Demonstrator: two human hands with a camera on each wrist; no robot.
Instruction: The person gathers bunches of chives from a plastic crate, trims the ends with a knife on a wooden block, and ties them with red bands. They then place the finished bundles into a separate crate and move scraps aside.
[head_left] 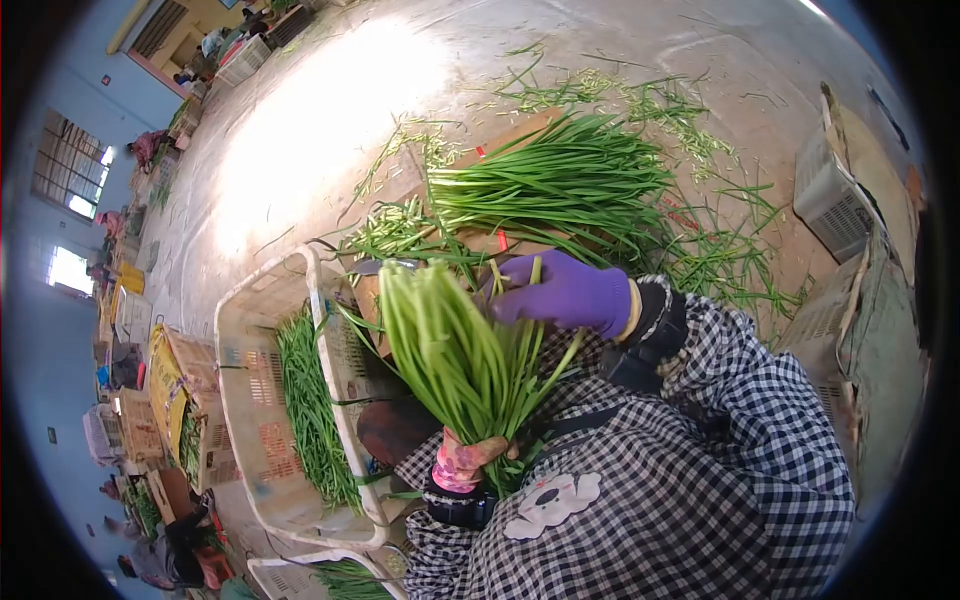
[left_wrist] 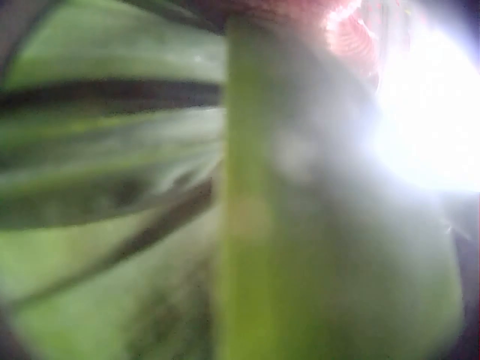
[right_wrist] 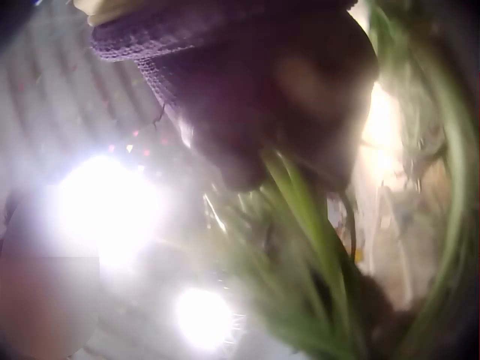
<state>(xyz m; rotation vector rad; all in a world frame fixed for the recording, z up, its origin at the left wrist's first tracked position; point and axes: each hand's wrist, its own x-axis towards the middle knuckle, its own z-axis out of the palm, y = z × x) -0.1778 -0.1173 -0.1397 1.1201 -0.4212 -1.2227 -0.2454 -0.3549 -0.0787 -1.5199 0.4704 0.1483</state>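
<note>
A bunch of long green stalks (head_left: pixel 440 340), like garlic scapes, stands upright before the chest with its thick pale ends up. My left hand (head_left: pixel 468 460), in a pink patterned glove, grips it low down. Blurred stalks fill the left wrist view. My right hand (head_left: pixel 565 292), in a purple glove, is at the upper right side of the bunch, its fingers curled around a few stalks. In the right wrist view a green stalk (right_wrist: pixel 300 195) comes out from under the purple fingers. Beyond the hands lies a large pile of the same stalks (head_left: pixel 560 185).
At the left stands a white plastic crate (head_left: pixel 228 400) with green stalks (head_left: pixel 315 410) inside; another crate (head_left: pixel 290 578) is below it. Cut stalk ends (head_left: pixel 690 130) litter the floor. Grey crates (head_left: pixel 832 205) stand at the right. Other people and boxes line the far left wall.
</note>
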